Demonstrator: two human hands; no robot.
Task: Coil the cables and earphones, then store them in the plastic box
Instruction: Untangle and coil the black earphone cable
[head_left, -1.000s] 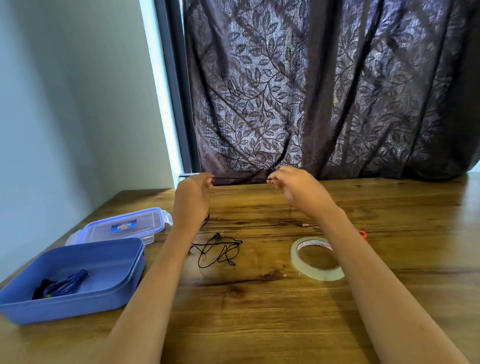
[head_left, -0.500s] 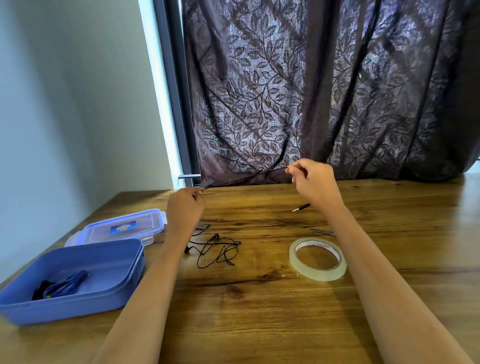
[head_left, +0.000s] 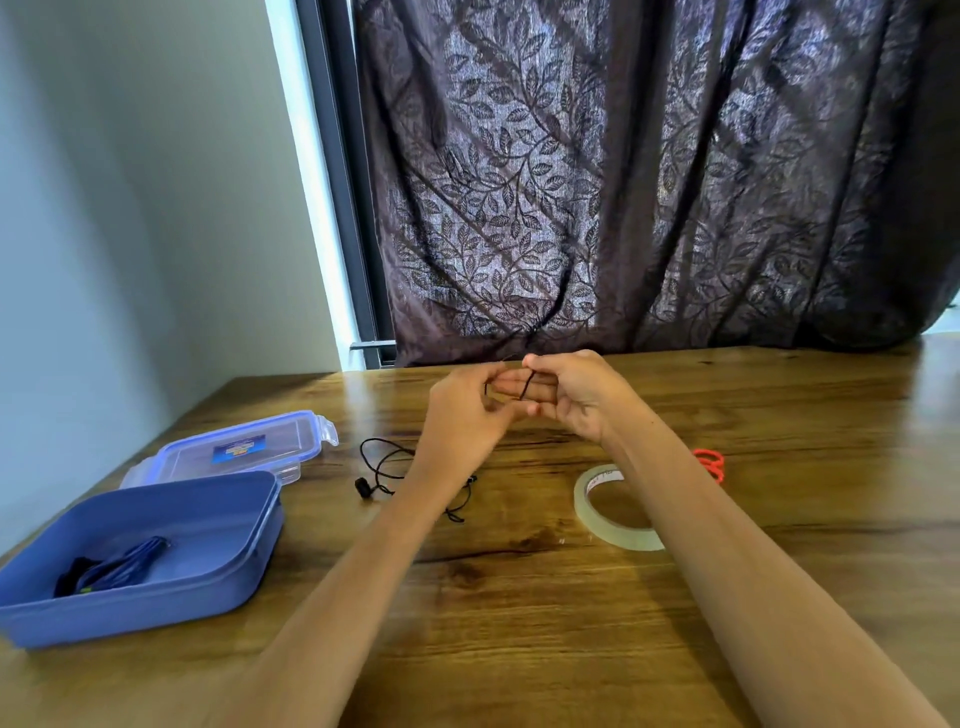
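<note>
Black earphones (head_left: 382, 470) trail in loose loops over the wooden table (head_left: 519, 597), partly hidden under my left forearm. Their cord runs up to my hands, which meet above the far middle of the table. My left hand (head_left: 467, 415) pinches the cord. My right hand (head_left: 566, 397) holds out straight fingers with the black cord laid across them, the thumb pressing it down. The blue plastic box (head_left: 208, 582) stands open at the near left, with a coiled blue cable (head_left: 124, 564) inside.
The box's clear lid (head_left: 244, 449) lies just behind it. A roll of clear tape (head_left: 615, 530) lies right of centre, with red rubber bands (head_left: 711, 462) beyond my right forearm. A dark leaf-patterned curtain (head_left: 649, 182) hangs behind the table's far edge.
My hands were apart with the cord stretched taut between them. They have come together, and the cord now lies across my right fingers. The plug that hung below my right hand is no longer visible.
</note>
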